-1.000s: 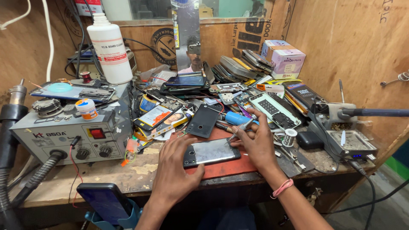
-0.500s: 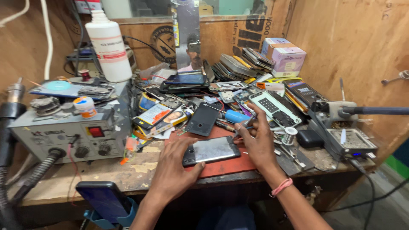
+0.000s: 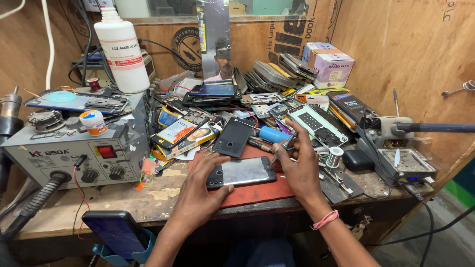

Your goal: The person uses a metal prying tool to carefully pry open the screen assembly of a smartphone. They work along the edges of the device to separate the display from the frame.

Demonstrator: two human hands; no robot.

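Observation:
A smartphone (image 3: 242, 171) lies flat on a red mat (image 3: 257, 190) at the front of the wooden bench. My left hand (image 3: 200, 190) rests on its left end, fingers spread over the corner. My right hand (image 3: 297, 165) sits at the phone's right end, fingers closed around a thin metal tool (image 3: 283, 147) whose tip points toward the phone's right edge. A black phone back cover (image 3: 233, 137) lies just behind the phone.
A grey hot-air rework station (image 3: 74, 153) stands at left with a white bottle (image 3: 121, 49) behind it. Several phones and parts are piled at the back. A soldering stand (image 3: 401, 148) sits at right. Another phone (image 3: 116, 232) rests in a holder at front left.
My right hand has shifted slightly toward the phone's right end with the tool. The left hand stays on the phone.

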